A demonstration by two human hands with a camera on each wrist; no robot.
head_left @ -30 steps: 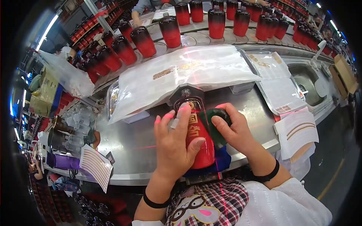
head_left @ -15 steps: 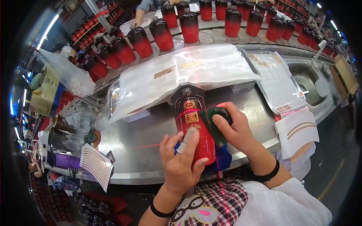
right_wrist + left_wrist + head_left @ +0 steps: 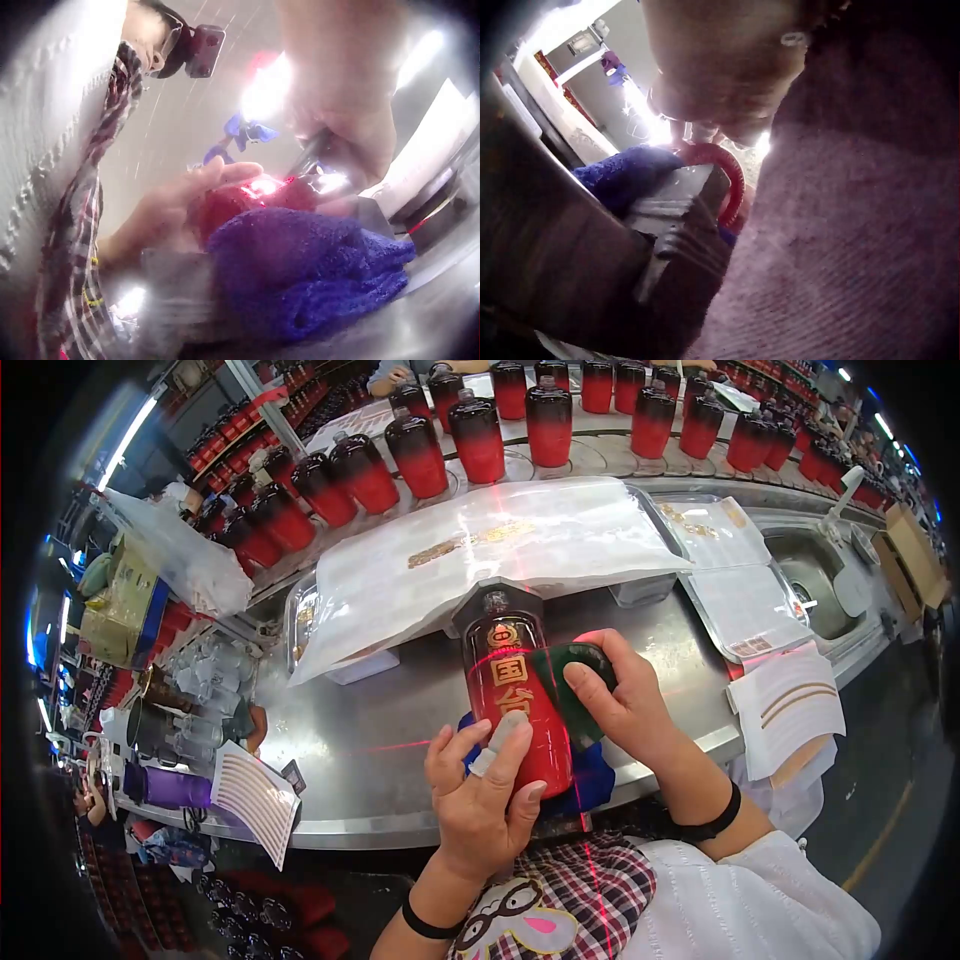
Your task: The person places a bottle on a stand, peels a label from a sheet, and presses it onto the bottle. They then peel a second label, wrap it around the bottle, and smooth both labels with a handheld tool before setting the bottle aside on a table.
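Observation:
A red bottle (image 3: 548,732) with a dark neck and gold characters lies in front of the body, neck pointing away, its neck end at a grey angled rest. My left hand (image 3: 482,800) is at its lower part, index fingertip touching the bottle just below the characters, fingers loosely bent. That finger wears a white cover (image 3: 498,748). In my right hand (image 3: 632,698) a dark green flat pad (image 3: 566,698) is gripped, thumb on top, against the bottle's right side. A blue cloth (image 3: 300,274) lies under the bottle in the right wrist view.
A white plastic-covered sheet (image 3: 480,550) with gold pieces stands beyond the bottle. Behind it, red-black bottles (image 3: 550,425) line a conveyor. Trays (image 3: 745,610) and a sink (image 3: 810,565) are on the right. A striped transfer sheet (image 3: 255,800) hangs over the left edge.
My left hand has slid down the bottle toward the body, uncovering the gold characters. The right hand with the pad has hardly moved. Bottles on the conveyor have shifted right.

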